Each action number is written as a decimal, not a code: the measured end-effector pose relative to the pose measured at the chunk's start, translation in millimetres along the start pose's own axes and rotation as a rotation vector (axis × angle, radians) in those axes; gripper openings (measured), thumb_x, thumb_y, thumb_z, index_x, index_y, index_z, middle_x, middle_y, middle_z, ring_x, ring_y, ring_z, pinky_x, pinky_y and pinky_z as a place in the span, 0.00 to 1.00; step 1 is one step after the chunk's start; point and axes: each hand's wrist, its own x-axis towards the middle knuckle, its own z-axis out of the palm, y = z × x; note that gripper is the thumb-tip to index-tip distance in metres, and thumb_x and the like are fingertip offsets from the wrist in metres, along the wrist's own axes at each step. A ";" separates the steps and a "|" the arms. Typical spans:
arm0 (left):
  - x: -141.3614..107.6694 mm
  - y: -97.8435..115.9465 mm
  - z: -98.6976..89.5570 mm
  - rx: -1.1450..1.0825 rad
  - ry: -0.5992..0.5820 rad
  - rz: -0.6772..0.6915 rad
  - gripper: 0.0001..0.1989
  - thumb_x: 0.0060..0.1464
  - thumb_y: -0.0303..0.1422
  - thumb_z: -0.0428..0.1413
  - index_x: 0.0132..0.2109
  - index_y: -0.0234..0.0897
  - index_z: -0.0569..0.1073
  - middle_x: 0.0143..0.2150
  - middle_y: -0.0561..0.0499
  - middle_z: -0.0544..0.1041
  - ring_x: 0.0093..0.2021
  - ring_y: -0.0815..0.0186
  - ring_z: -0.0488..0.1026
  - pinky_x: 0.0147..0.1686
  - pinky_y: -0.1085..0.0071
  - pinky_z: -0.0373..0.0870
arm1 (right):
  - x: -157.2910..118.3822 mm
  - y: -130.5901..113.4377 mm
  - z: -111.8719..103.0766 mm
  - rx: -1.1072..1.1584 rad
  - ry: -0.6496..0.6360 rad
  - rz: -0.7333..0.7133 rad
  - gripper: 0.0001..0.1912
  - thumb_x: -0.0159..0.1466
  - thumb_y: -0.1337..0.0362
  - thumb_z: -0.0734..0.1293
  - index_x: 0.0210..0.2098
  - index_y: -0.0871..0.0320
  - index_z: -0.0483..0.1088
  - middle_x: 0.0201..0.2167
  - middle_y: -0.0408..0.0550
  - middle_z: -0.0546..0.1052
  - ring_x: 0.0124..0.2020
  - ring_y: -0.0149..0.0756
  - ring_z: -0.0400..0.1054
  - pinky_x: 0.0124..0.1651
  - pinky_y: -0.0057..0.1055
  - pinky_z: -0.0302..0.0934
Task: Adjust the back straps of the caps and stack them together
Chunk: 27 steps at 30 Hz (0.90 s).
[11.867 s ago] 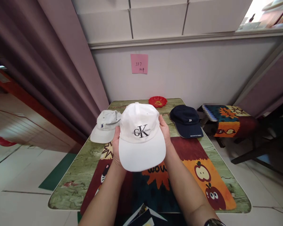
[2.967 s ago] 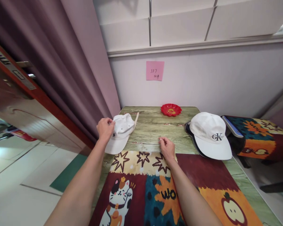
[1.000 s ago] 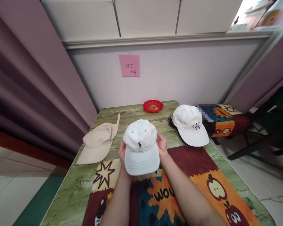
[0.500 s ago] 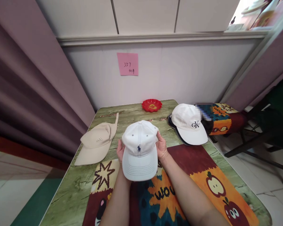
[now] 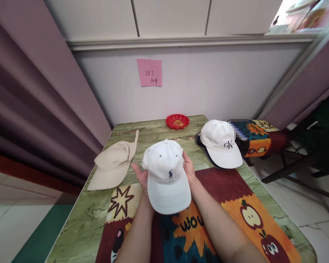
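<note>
A white baseball cap (image 5: 166, 164) with a small dark embroidered figure is held between my two hands, its brim facing me and turned a little to the right. My left hand (image 5: 142, 179) supports it from the left side, thumb stretched away from the crown and the other fingers hidden behind it. On the opposite side, my right hand (image 5: 189, 168) grips the crown's edge, with some fingertips out of sight. A beige cap (image 5: 112, 160) with its strap sticking up lies to the left. To the right, a white cap (image 5: 220, 142) with dark letters rests on a dark cap (image 5: 201, 144).
A red scalloped dish (image 5: 177, 121) stands at the back of the green wood-patterned table (image 5: 79, 212). A colourful printed mat (image 5: 235, 208) covers the front. Beyond the right edge is a bench (image 5: 274, 140) with a similar cover. A pink note (image 5: 149, 73) sticks to the wall.
The held cap has shifted slightly right and turned so its brim points more to the right. My left thumb has moved away from the cap's side.
</note>
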 end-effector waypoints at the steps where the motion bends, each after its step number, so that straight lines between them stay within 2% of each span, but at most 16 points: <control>1: -1.6 -2.6 2.6 -0.003 -0.004 0.007 0.50 0.48 0.71 0.40 0.64 0.39 0.69 0.63 0.40 0.72 0.69 0.44 0.57 0.66 0.49 0.54 | -0.1 0.1 -0.1 0.004 0.004 0.002 0.31 0.69 0.45 0.52 0.57 0.60 0.70 0.50 0.54 0.79 0.59 0.47 0.69 0.66 0.50 0.53; 4: -3.2 -6.7 7.9 -0.006 0.006 0.042 0.51 0.48 0.71 0.38 0.64 0.40 0.69 0.62 0.41 0.72 0.69 0.44 0.57 0.66 0.49 0.54 | -1.8 -0.8 2.2 0.030 0.016 -0.023 0.34 0.69 0.43 0.51 0.58 0.61 0.69 0.51 0.56 0.79 0.60 0.47 0.68 0.66 0.52 0.52; 8: 1.0 -2.9 11.5 -0.006 0.083 0.054 0.51 0.50 0.71 0.35 0.64 0.39 0.69 0.60 0.41 0.75 0.69 0.45 0.58 0.66 0.50 0.54 | -2.9 -1.3 6.6 0.067 0.018 -0.068 0.38 0.66 0.38 0.51 0.58 0.61 0.68 0.51 0.57 0.79 0.60 0.50 0.67 0.66 0.55 0.51; 13: 9.4 11.2 15.4 0.006 0.177 0.000 0.42 0.61 0.60 0.34 0.66 0.37 0.67 0.59 0.41 0.76 0.68 0.49 0.61 0.67 0.51 0.55 | 6.9 9.5 1.2 0.083 0.039 0.074 0.28 0.66 0.47 0.60 0.54 0.61 0.71 0.46 0.55 0.81 0.55 0.50 0.72 0.64 0.56 0.56; 17: 10.9 18.6 18.0 0.033 0.154 0.060 0.36 0.63 0.57 0.39 0.65 0.39 0.68 0.58 0.44 0.77 0.67 0.49 0.63 0.66 0.52 0.57 | 16.2 19.0 -7.6 0.078 0.097 0.130 0.22 0.65 0.51 0.63 0.48 0.61 0.74 0.40 0.52 0.83 0.51 0.49 0.75 0.61 0.52 0.61; 22: 6.7 28.2 24.1 0.091 0.144 0.128 0.30 0.62 0.52 0.48 0.62 0.40 0.72 0.56 0.46 0.79 0.66 0.50 0.65 0.66 0.53 0.59 | 19.2 15.9 -12.3 0.024 0.207 -0.059 0.15 0.65 0.61 0.64 0.49 0.58 0.74 0.38 0.47 0.84 0.50 0.44 0.76 0.62 0.46 0.62; 27: 1.6 47.0 32.9 0.250 0.223 0.170 0.14 0.59 0.32 0.56 0.49 0.33 0.79 0.46 0.44 0.83 0.57 0.54 0.74 0.62 0.59 0.67 | 13.4 5.0 -6.3 0.015 0.199 -0.101 0.19 0.61 0.65 0.64 0.51 0.59 0.74 0.38 0.48 0.84 0.53 0.45 0.74 0.64 0.46 0.61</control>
